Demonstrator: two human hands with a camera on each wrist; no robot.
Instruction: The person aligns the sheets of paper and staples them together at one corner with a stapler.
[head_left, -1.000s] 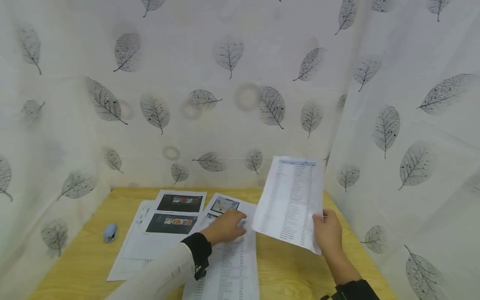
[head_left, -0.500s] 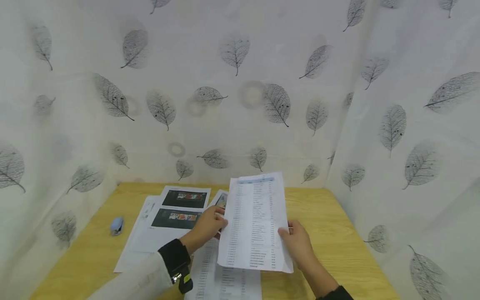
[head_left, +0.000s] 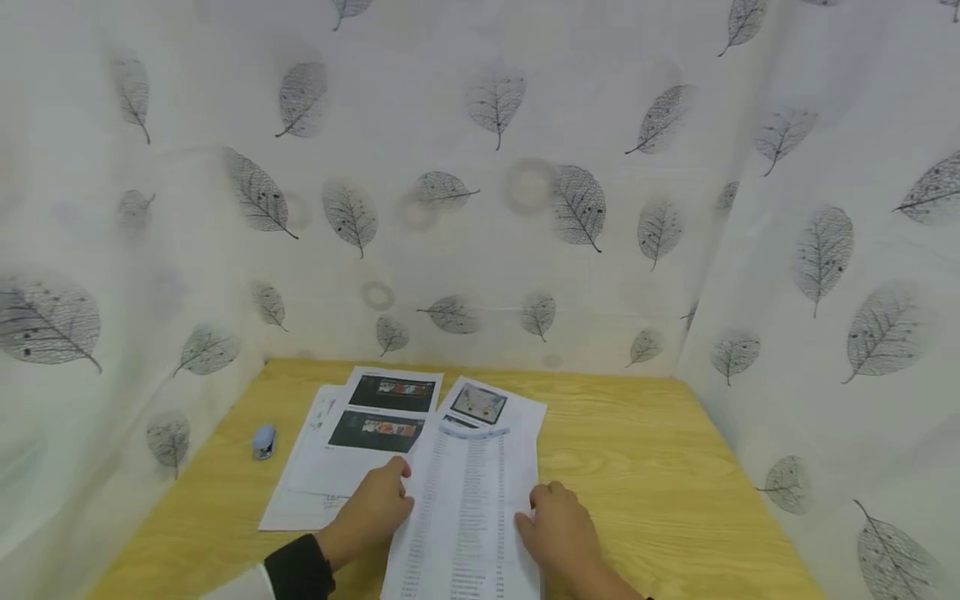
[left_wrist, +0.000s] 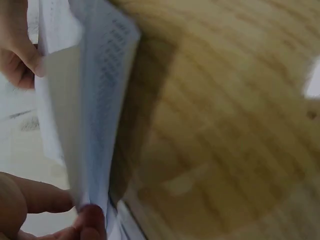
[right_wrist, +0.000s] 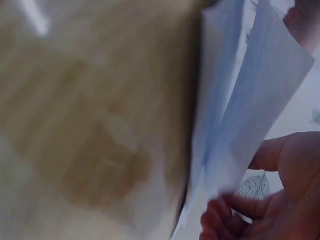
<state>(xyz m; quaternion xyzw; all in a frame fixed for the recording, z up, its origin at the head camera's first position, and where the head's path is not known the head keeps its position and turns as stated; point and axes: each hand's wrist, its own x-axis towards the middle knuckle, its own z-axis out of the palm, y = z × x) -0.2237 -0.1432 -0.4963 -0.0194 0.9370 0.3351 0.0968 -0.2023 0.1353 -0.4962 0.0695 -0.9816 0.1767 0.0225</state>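
A printed paper sheet [head_left: 468,508] with columns of text lies over another sheet bearing a picture [head_left: 480,403], its top edge curled. My left hand [head_left: 370,510] pinches the left edge between thumb and fingers; the left wrist view shows this left hand [left_wrist: 40,212] at the bottom. On the opposite edge, my right hand [head_left: 561,529] holds the paper with its thumb on the near face. From the right wrist camera, the lower part of the sheet [right_wrist: 255,105] stands raised off the table, with at least one other sheet behind it.
Left of the hands, overlapping sheets [head_left: 318,479] with dark printed pictures lie on the wooden table [head_left: 637,450]. A small blue stapler [head_left: 264,441] stands farther left. Leaf-patterned cloth [head_left: 480,250] encloses the table's back and sides.
My right hand has brought the raised printed sheet left and down over the picture sheet. My left hand has come to its left edge and pinches it. The head view has shifted slightly.
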